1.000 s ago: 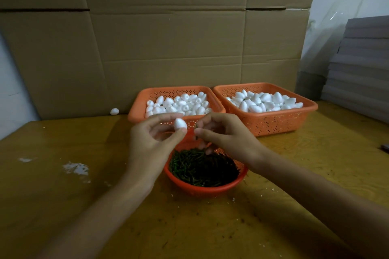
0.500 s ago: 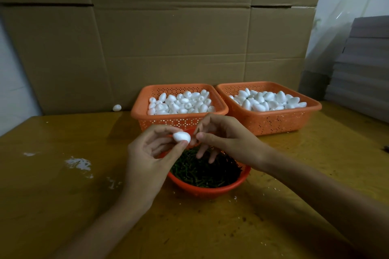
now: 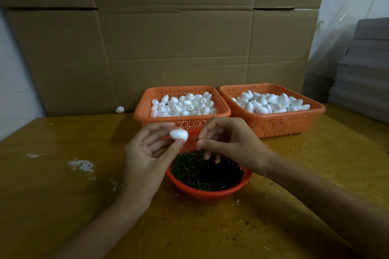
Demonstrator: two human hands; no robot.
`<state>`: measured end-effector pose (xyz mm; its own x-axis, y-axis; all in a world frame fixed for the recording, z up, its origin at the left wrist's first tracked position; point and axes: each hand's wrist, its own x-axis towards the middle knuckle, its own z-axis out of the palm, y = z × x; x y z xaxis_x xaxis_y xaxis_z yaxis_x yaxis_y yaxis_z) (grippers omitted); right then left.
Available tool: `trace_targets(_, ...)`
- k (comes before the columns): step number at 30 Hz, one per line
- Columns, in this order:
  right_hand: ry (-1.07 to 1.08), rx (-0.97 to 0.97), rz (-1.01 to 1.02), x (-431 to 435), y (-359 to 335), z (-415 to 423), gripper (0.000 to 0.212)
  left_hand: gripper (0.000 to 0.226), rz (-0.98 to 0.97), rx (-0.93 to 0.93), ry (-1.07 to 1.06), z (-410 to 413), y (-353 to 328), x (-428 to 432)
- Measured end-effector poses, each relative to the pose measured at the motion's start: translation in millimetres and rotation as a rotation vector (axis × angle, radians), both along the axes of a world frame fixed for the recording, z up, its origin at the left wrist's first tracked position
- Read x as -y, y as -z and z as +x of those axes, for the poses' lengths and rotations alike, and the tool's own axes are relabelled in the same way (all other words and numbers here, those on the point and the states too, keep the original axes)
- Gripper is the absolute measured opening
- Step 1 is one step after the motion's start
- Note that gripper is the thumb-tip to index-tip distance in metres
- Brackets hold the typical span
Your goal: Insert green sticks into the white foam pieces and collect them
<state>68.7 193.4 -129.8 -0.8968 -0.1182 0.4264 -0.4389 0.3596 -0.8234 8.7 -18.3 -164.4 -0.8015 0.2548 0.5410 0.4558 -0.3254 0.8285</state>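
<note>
White foam egg (image 3: 179,134) is pinched between the thumb and forefinger of our left hand (image 3: 147,153), its other fingers loosely curled. At the egg's 3 o'clock, our right hand (image 3: 229,143) pinches a thin green stick (image 3: 195,138) pointing at the egg; we cannot tell whether they touch. Both hands are above the round orange bowl (image 3: 208,194) heaped with green sticks (image 3: 206,172). At the bowl's 12 o'clock stands the left basket (image 3: 143,111), at 1 o'clock the right basket (image 3: 273,126), both holding foam eggs. A stray egg (image 3: 120,109) lies at 10 o'clock against the cardboard (image 3: 168,38).
</note>
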Motion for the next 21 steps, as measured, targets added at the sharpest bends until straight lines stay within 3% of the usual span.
trace_targets(21,0.043,-0.052,0.062,-1.7,4.8,-1.8,0.019,0.028,-0.061,-0.057,0.067,0.0,0.9,1.5)
